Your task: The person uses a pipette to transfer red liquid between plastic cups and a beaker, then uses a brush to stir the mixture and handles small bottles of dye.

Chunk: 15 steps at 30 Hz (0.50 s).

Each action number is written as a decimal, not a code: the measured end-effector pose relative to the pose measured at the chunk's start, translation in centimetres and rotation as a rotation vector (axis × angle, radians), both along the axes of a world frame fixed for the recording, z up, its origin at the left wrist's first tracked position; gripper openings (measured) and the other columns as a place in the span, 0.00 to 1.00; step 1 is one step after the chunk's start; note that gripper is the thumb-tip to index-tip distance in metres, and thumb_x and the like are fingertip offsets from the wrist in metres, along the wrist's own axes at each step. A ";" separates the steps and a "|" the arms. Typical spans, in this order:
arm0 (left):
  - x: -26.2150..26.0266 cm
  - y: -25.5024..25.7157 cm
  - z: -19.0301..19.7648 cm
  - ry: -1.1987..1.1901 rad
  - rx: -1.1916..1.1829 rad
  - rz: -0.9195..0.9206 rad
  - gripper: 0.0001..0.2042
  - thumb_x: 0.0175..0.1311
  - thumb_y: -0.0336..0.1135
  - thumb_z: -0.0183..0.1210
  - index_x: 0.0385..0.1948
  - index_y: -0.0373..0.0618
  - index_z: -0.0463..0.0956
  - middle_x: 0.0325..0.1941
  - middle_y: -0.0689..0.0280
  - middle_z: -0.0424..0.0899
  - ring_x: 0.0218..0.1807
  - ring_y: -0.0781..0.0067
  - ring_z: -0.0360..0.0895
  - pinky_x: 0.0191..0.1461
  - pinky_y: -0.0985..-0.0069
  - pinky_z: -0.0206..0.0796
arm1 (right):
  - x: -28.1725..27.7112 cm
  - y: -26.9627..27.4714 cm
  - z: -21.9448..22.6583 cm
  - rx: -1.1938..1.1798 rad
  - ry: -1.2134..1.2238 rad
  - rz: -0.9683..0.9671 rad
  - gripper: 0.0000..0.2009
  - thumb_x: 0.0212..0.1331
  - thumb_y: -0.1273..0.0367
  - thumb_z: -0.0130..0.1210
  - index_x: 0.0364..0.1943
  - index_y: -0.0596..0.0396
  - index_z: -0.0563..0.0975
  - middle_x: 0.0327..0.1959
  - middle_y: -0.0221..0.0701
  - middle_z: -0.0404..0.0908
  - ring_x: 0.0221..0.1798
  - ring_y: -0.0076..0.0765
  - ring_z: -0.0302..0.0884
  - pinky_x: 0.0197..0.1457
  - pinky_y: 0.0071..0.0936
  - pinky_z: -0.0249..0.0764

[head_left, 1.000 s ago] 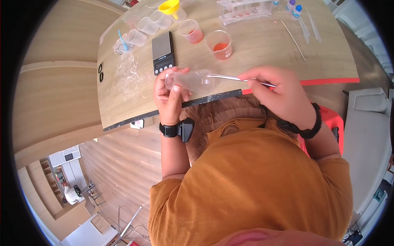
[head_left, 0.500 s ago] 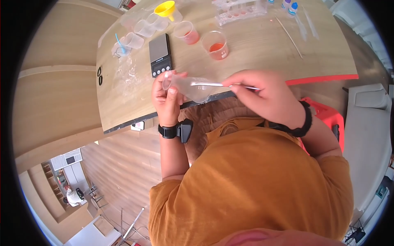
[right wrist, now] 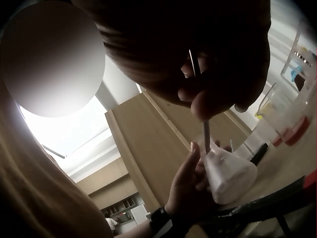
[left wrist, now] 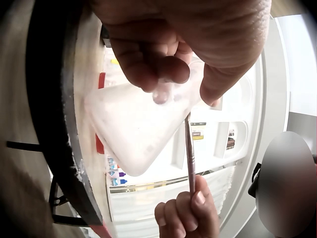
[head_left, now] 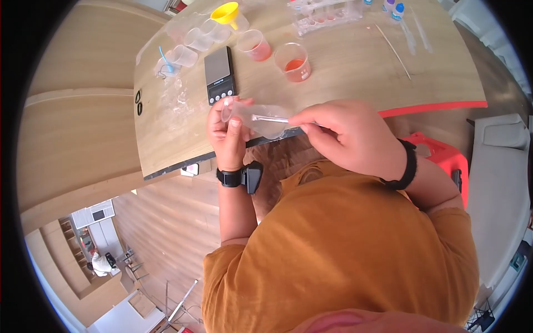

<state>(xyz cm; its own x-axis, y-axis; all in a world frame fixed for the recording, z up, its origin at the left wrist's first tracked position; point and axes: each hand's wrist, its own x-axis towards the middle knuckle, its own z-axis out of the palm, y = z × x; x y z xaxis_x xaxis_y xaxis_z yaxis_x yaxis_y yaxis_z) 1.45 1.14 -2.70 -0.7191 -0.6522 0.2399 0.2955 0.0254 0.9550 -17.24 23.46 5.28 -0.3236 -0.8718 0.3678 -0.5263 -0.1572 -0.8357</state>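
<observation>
Head view's bright, pretty even, kinda bendy with black corners; left wrist cam washes the flask (left wrist: 133,129) milky white; right wrist one's dim, glaring patch (right wrist: 62,131) at left, right hand (right wrist: 198,54) nearly black.

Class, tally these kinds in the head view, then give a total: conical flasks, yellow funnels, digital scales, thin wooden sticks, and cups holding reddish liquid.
Conical flask: 1
Yellow funnel: 1
Digital scale: 1
Thin wooden stick: 1
Cups holding reddish liquid: 2
Total: 6

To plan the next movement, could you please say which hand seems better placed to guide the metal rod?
Probably the right hand: it pinches the metal rod, whose far end is close to the flask, while the left hand grips the flask's neck.
</observation>
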 end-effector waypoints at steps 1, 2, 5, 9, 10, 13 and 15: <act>0.0 0.1 0.0 0.008 0.015 -0.008 0.25 0.72 0.45 0.70 0.64 0.44 0.73 0.55 0.48 0.89 0.23 0.85 0.69 0.28 0.83 0.64 | -0.1 0.3 -0.1 -0.002 -0.003 0.005 0.08 0.68 0.78 0.60 0.47 0.57 0.86 0.31 0.35 0.86 0.29 0.33 0.81 0.34 0.28 0.75; 0.0 0.1 0.0 0.017 0.033 -0.016 0.26 0.72 0.45 0.70 0.64 0.44 0.73 0.55 0.48 0.89 0.24 0.85 0.70 0.28 0.83 0.64 | -0.3 0.8 -0.3 0.025 -0.019 -0.004 0.08 0.66 0.76 0.61 0.45 0.56 0.86 0.30 0.36 0.85 0.30 0.40 0.82 0.34 0.33 0.76; -0.2 0.1 0.0 0.021 0.023 -0.030 0.26 0.71 0.45 0.71 0.64 0.43 0.73 0.55 0.48 0.89 0.24 0.85 0.70 0.28 0.83 0.64 | -1.1 2.4 0.3 0.117 -0.001 -0.026 0.07 0.64 0.74 0.61 0.44 0.55 0.86 0.28 0.37 0.84 0.30 0.46 0.83 0.33 0.38 0.75; -0.4 0.2 0.0 0.014 0.018 -0.015 0.27 0.70 0.46 0.71 0.64 0.43 0.73 0.55 0.48 0.89 0.24 0.85 0.69 0.29 0.83 0.64 | -1.2 1.9 1.2 0.190 -0.079 -0.056 0.10 0.72 0.77 0.57 0.51 0.58 0.86 0.38 0.34 0.88 0.35 0.28 0.83 0.40 0.27 0.78; -0.3 0.1 -0.3 0.014 0.010 -0.011 0.27 0.71 0.46 0.71 0.64 0.43 0.74 0.55 0.48 0.89 0.24 0.85 0.69 0.29 0.83 0.64 | -1.1 1.2 1.3 0.185 -0.079 -0.058 0.10 0.72 0.77 0.57 0.51 0.58 0.86 0.38 0.34 0.88 0.35 0.28 0.83 0.40 0.27 0.78; -0.3 0.2 -0.1 0.016 0.003 -0.002 0.27 0.71 0.46 0.71 0.64 0.43 0.74 0.55 0.48 0.89 0.25 0.85 0.69 0.30 0.83 0.63 | -1.0 -0.5 0.6 0.112 -0.241 0.015 0.10 0.73 0.76 0.56 0.51 0.58 0.86 0.39 0.33 0.88 0.38 0.25 0.82 0.44 0.25 0.77; -0.2 0.2 0.0 0.022 0.013 0.001 0.27 0.71 0.46 0.71 0.64 0.43 0.74 0.55 0.48 0.89 0.25 0.85 0.69 0.30 0.84 0.63 | -1.5 -0.3 -0.1 0.212 -0.294 0.067 0.10 0.73 0.76 0.56 0.52 0.59 0.86 0.38 0.31 0.87 0.38 0.24 0.82 0.44 0.25 0.77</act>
<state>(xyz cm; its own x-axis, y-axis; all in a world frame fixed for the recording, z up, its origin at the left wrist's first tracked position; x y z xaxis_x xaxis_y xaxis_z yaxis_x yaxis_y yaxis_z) 1.30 1.30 -2.67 -0.7128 -0.6563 0.2473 0.3166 0.0136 0.9485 -18.76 23.13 5.14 -0.3282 -0.9415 0.0762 -0.2529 0.0098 -0.9674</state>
